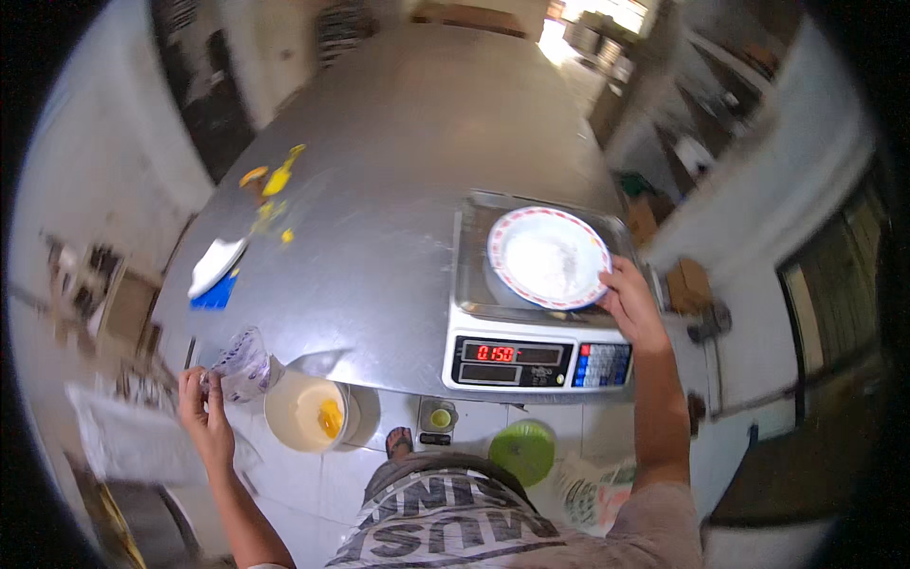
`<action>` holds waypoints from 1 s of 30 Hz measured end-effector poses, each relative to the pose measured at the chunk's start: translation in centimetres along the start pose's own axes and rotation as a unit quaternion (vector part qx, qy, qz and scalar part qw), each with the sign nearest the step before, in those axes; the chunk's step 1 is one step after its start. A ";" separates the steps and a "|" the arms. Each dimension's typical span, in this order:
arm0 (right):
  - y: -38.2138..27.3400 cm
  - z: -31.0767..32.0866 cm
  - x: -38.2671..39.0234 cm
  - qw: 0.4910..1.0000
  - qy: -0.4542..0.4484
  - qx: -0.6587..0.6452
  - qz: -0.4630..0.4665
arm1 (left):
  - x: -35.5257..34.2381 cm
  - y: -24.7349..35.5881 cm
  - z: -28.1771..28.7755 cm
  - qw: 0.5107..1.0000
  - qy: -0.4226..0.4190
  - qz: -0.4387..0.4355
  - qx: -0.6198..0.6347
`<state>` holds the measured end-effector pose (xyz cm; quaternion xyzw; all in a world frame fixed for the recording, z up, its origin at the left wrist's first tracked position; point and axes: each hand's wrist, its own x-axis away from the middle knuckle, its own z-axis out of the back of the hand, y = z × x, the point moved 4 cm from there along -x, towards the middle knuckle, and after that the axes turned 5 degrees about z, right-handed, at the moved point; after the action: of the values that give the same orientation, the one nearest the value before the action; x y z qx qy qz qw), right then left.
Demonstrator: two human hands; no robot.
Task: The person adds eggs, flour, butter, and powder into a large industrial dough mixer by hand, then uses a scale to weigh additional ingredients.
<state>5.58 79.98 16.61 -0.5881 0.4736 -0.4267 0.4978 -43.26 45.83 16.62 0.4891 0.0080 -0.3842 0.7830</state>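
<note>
My right hand (pixel 629 300) grips the right rim of a white bowl (pixel 503 230) with a red-patterned edge, fingers closed on it. White powder (pixel 553 264) lies inside. The bowl is over the metal tray of a digital scale (pixel 510 330) with a lit red display; I cannot tell whether it rests there or is slightly lifted. At the left, my left hand (pixel 203 410) pinches a clear plastic bag (pixel 245 366) with purple print. The bag hangs beside the rim of a cream bucket (pixel 282 423), which holds something yellow (pixel 330 418).
A long steel table (pixel 379 190) stretches ahead. Yellow scraps (pixel 278 180), a white object (pixel 218 266) and a blue piece (pixel 214 292) lie along its left side. On the floor, a green basin (pixel 522 453) and a small scale with a yellow-green cup (pixel 440 417) sit near my feet.
</note>
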 end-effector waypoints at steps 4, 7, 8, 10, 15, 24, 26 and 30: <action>0.7 0.7 -0.1 0.997 -0.059 -0.009 0.043 | 10.4 -3.8 4.8 0.983 0.142 0.109 0.028; -0.9 -0.1 0.3 0.992 -0.102 -0.016 0.073 | 16.8 -2.2 7.6 0.975 0.158 0.153 -0.021; -0.5 1.4 -0.7 0.974 -0.102 0.131 0.152 | 19.2 -1.9 8.6 0.965 0.180 0.191 -0.008; -4.6 -2.4 5.6 0.668 -0.202 0.433 0.570 | 23.7 -1.6 10.9 0.949 0.228 0.218 -0.007; -2.0 -14.5 7.9 0.968 -0.238 0.047 0.059 | 34.4 0.2 15.8 0.906 0.325 0.256 -0.084; 8.9 -39.4 30.7 0.787 -0.614 -0.015 -0.063 | 48.6 -0.9 28.1 0.787 0.498 0.337 -0.138; 12.0 -43.9 36.1 0.754 -0.647 -0.036 -0.105 | 51.7 -1.4 32.2 0.768 0.523 0.322 -0.184; 14.4 -51.8 47.5 0.689 -0.704 -0.059 -0.160 | 57.1 -2.5 40.6 0.702 0.577 0.365 -0.203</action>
<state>-37.90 23.13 11.05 -0.8107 -0.0934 0.0684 0.5739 -19.30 -20.03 13.75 0.4085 0.3566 0.3001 0.7848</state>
